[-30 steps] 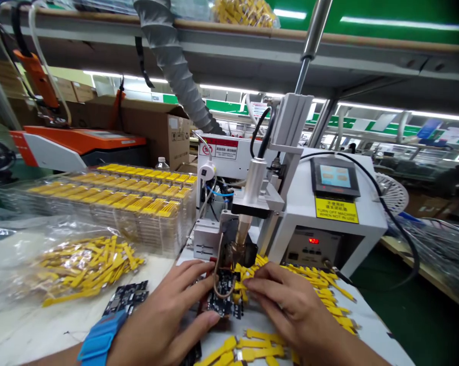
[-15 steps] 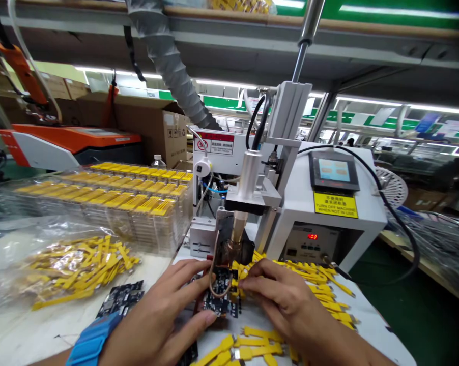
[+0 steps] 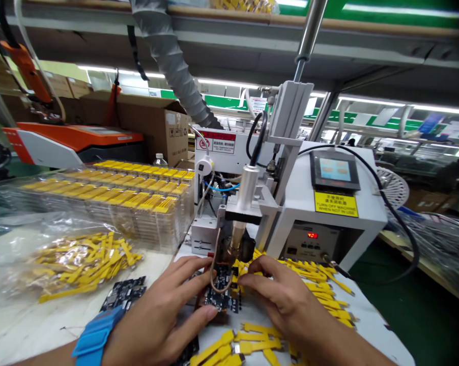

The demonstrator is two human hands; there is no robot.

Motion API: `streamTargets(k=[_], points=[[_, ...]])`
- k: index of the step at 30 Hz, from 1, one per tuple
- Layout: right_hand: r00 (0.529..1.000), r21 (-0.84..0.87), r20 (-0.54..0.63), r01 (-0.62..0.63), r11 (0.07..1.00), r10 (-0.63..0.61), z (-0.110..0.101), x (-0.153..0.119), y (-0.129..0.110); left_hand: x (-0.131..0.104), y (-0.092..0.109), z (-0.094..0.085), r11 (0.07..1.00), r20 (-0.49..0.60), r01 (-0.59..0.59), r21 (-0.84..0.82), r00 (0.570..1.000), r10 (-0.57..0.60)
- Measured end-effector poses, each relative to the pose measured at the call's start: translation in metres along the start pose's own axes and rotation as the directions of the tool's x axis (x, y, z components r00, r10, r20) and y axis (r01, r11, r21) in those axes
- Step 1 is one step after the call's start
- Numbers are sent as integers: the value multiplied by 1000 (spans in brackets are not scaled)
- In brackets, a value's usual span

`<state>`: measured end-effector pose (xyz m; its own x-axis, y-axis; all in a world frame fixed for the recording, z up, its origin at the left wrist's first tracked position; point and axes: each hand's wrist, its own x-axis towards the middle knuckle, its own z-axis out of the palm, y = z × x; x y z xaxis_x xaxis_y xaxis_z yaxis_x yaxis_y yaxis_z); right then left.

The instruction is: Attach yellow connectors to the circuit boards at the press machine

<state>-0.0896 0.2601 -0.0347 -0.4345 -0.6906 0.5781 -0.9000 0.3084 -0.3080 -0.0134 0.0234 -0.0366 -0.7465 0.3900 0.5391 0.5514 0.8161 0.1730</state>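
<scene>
A black circuit board (image 3: pixel 219 294) lies under the tip of the soldering machine's head (image 3: pixel 235 239). My left hand (image 3: pixel 176 300) is curved round the board's left side, forefinger near its far part and thumb at its near edge. At the board's right edge, my right hand (image 3: pixel 271 284) pinches a yellow flat cable (image 3: pixel 241 277); its end is partly hidden by the fingers and the head. A thin bent tube (image 3: pixel 214 264) curves down over the board. Loose yellow flat cables (image 3: pixel 256 341) with metal ends lie in front of and beyond my right hand.
To the left are more black boards (image 3: pixel 124 293), a clear bag (image 3: pixel 84 264) of yellow cables and stacked clear trays (image 3: pixel 138 223) of them. The machine's control box (image 3: pixel 332 203) stands at right. A grey duct (image 3: pixel 172 61) hangs overhead.
The soldering head has come down a little towards the board, and the red digits on the control box have changed. Both hands stay nearly where they were.
</scene>
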Motion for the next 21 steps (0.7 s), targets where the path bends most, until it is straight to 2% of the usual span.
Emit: streamTargets(k=[10, 21], points=[[999, -6, 9, 32, 999, -32, -1, -2, 2, 1, 2, -3, 999, -1, 7, -38, 1000, -7], [999, -7, 30, 23, 1000, -23, 1, -3, 5, -1, 0, -1, 997, 69, 44, -67, 997, -39]])
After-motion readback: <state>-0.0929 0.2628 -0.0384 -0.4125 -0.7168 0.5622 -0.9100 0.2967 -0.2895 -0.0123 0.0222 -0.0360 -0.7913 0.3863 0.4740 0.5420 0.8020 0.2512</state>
